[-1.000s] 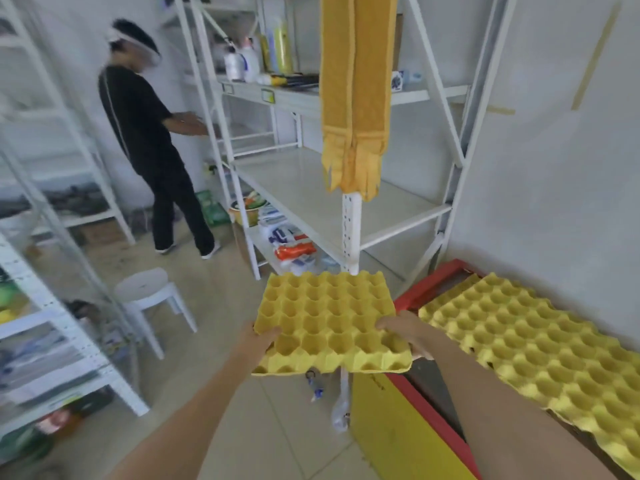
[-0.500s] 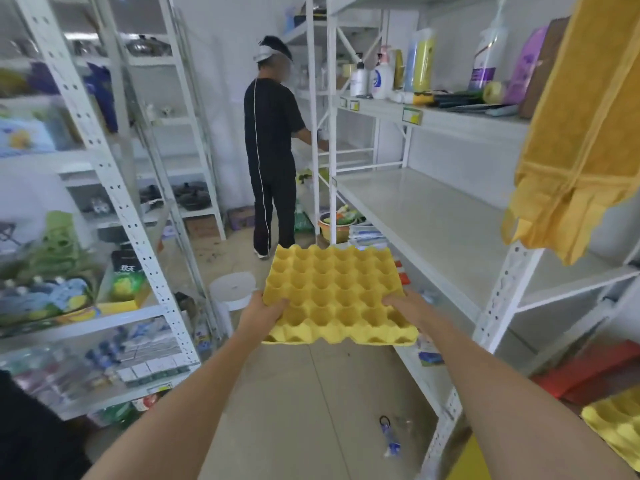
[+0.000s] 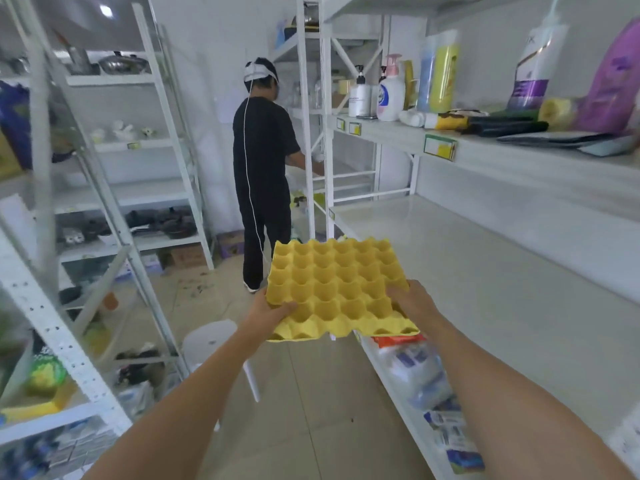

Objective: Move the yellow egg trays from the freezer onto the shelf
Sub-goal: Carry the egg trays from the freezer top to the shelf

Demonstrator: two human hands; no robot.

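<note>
The left hand grips the near left corner of a yellow egg tray, thumb curled over its rim, and the right hand clasps its near right edge. The tray is held level in the air over the aisle, just beside the front edge of the bare white shelf. Beyond it a person in black stands facing away.

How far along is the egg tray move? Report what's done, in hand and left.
Done: nothing shows yet; the wide white shelf on the right holds no trays. In hand: one yellow egg tray, gripped at its near corners by the left hand and right hand, hovers beside the shelf's front edge. Left: setting it down; the freezer is out of view.
</note>
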